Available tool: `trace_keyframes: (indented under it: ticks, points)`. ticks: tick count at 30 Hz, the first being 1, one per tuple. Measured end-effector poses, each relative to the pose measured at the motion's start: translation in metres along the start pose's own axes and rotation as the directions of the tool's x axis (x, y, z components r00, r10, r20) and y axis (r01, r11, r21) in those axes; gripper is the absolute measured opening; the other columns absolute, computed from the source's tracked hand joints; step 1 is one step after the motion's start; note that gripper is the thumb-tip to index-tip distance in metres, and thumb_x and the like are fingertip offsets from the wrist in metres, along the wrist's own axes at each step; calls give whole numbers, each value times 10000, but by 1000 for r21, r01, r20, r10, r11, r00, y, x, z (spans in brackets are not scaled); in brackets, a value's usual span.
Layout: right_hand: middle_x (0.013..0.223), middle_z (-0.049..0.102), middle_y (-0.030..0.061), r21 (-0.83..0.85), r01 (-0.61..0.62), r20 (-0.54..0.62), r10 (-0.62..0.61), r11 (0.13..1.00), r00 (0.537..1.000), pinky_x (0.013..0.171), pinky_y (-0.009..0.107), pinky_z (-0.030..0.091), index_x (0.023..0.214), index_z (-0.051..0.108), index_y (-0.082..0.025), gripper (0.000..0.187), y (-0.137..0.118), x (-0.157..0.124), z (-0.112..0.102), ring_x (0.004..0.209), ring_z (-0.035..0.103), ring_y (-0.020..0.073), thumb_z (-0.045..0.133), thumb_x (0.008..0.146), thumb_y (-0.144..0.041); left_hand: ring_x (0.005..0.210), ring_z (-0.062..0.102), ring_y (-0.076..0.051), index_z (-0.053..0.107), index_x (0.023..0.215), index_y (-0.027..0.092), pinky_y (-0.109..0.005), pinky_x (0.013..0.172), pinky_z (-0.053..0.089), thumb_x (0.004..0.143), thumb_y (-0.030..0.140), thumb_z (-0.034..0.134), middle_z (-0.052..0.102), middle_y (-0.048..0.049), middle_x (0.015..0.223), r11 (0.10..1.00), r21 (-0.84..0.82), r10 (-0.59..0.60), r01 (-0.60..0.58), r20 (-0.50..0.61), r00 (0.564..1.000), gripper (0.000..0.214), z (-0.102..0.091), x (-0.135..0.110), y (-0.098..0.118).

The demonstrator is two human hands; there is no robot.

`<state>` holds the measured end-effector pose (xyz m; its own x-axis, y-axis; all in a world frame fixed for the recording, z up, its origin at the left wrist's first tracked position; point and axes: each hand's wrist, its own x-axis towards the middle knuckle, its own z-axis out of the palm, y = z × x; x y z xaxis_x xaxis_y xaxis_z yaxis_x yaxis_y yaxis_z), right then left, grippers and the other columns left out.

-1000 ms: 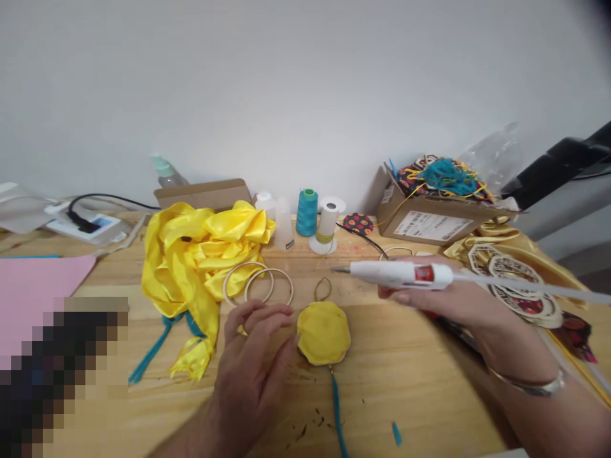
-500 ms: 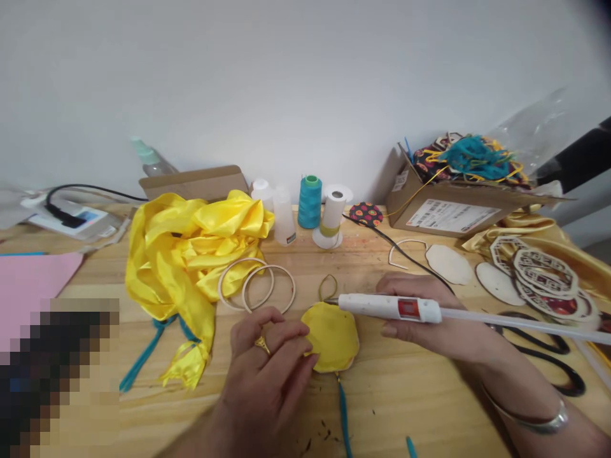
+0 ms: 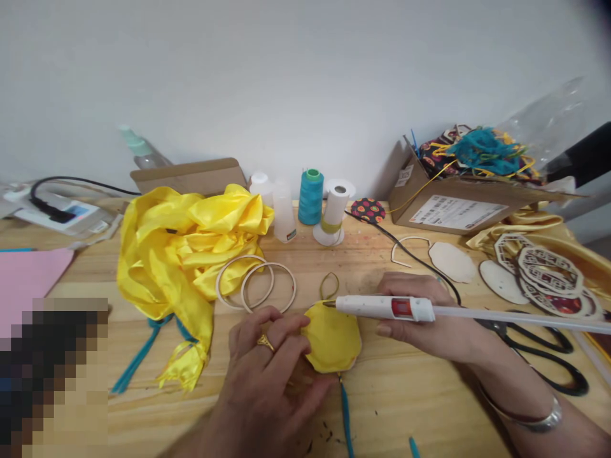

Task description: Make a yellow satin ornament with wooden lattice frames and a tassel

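Observation:
A flat yellow fabric-covered disc (image 3: 333, 338) lies on the wooden table in the head view. A thin olive cord loop (image 3: 329, 286) shows above its top edge, and a teal tassel (image 3: 345, 413) hangs below. My left hand (image 3: 279, 362) is closed at the disc's left edge, fingertips on the fabric. In my right hand (image 3: 420, 318) is a white glue gun (image 3: 365, 306) with a red trigger. Its metal tip touches or nearly touches the disc's upper edge. A long clear glue stick (image 3: 501, 315) sticks out of its back end.
Two wooden rings (image 3: 268, 287) and a yellow satin cloth (image 3: 186, 254) lie left. Behind stand a teal thread spool (image 3: 311, 198) and white bottles (image 3: 284, 216). Right are a cardboard box (image 3: 458, 210), carved wooden pieces (image 3: 548, 273) and black-handled scissors (image 3: 548, 369). A black cord (image 3: 405, 248) crosses the table.
The glue gun's tip has moved slightly left along the disc's upper edge. My left thumb has shifted lower, toward the disc's bottom. The camera view has shifted slightly.

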<state>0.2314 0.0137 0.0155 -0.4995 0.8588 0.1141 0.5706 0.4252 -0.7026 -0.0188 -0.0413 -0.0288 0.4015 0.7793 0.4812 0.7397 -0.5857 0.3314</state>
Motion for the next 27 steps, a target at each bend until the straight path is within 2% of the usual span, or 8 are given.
trace_keyframes:
  ticks: [8, 27]
  points:
    - [569, 444, -35, -12, 17, -24, -17, 1000, 1000, 469, 220, 297, 596, 476, -172, 329, 2, 0, 1, 510, 401, 82, 656, 775, -380, 1073, 466, -310, 594, 877, 221, -525, 906, 393, 722, 282, 700, 662, -51, 1115, 991, -92, -96, 95, -2, 995, 197, 0, 0, 6]
    - [572, 421, -28, -42, -34, -2, 34, 999, 999, 472, 232, 287, 578, 444, -171, 383, 6, -2, 3, 517, 402, 86, 645, 786, -421, 1043, 484, -309, 615, 813, 218, -521, 893, 395, 695, 295, 733, 691, -26, 1093, 990, -85, -115, 114, -11, 993, 183, 4, 1, 5]
